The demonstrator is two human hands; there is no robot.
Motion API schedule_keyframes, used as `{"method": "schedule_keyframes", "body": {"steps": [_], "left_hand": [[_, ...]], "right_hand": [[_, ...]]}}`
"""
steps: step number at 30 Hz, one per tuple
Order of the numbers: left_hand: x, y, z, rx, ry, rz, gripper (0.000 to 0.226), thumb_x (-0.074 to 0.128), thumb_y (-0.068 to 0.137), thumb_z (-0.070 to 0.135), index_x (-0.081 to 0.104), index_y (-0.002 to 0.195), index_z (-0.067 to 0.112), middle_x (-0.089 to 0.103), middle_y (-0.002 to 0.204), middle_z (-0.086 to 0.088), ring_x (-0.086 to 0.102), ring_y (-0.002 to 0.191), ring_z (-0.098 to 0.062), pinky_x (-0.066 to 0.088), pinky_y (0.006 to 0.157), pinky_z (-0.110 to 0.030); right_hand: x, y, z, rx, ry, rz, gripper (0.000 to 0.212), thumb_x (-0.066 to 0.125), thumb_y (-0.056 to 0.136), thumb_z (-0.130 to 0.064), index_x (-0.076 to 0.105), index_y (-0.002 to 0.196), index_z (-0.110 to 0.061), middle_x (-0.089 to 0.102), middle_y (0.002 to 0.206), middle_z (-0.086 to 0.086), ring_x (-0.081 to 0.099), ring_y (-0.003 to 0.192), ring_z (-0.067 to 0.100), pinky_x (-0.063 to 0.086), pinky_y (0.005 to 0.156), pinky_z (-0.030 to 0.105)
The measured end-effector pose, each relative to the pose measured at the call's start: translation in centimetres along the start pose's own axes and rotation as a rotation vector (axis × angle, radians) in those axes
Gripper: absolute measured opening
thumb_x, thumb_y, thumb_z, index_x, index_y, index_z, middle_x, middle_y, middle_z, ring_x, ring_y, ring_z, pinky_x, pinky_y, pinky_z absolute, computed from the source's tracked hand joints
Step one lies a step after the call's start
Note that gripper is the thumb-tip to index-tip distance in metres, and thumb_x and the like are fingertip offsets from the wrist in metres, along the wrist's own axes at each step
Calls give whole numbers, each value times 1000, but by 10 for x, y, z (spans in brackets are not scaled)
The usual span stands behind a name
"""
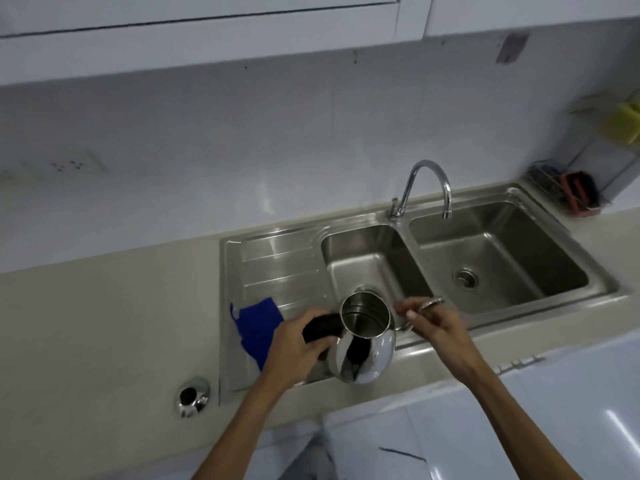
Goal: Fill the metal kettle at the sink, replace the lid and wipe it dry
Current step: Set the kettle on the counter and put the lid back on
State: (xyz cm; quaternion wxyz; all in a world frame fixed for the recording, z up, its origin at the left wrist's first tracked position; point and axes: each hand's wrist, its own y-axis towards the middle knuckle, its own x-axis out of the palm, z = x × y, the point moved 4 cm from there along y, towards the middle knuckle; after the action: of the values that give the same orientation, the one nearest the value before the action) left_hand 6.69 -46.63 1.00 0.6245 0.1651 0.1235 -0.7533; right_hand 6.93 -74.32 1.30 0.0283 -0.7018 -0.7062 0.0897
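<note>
The metal kettle (363, 344) has no lid on and is tilted, its open mouth facing up toward me, above the front rim of the small left basin (363, 251). My left hand (298, 344) grips its black handle (320, 328). My right hand (436, 322) pinches the thin spout (403, 328) on the kettle's right side, and a small shiny metal piece shows between its fingers. The kettle's lid (193, 396), shiny with a dark knob, lies on the counter at the left. A blue cloth (258, 327) rests on the drainboard. The tap (431, 181) curves over the divider, with no water running.
The larger right basin (498, 261) has a drain at its middle. A wire rack (575, 195) with a red-and-black item stands at the far right, with a yellow sponge (625, 124) above it. A beige counter (104, 323) surrounds the sink. Wall sockets (67, 165) sit at the left.
</note>
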Motion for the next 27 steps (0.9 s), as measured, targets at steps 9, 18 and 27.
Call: {"method": "schedule_keyframes", "body": {"steps": [9,18,27], "left_hand": [[-151,-44,-51,-20,38,0,44,83,75,11,70,112,31,75,102,13,69,97,-1,51,88,-14],[-290,-61,-126,-35,45,29,40,79,73,1,73,109,18,78,89,10,75,82,-10,58,80,-26],[-363,-66,-187,-117,77,57,43,77,69,-2,74,104,22,77,89,9,73,86,-12,59,79,-26]], "right_hand": [[159,-9,-12,32,56,-35,19,62,92,-3,69,110,-6,75,111,4,69,109,16,56,90,28],[322,29,-17,3,-2,-68,21,63,93,-7,73,110,-13,75,111,-3,68,107,12,50,97,32],[422,65,11,54,5,-114,24,66,91,-6,71,114,-9,73,115,-2,66,111,13,50,101,28]]}}
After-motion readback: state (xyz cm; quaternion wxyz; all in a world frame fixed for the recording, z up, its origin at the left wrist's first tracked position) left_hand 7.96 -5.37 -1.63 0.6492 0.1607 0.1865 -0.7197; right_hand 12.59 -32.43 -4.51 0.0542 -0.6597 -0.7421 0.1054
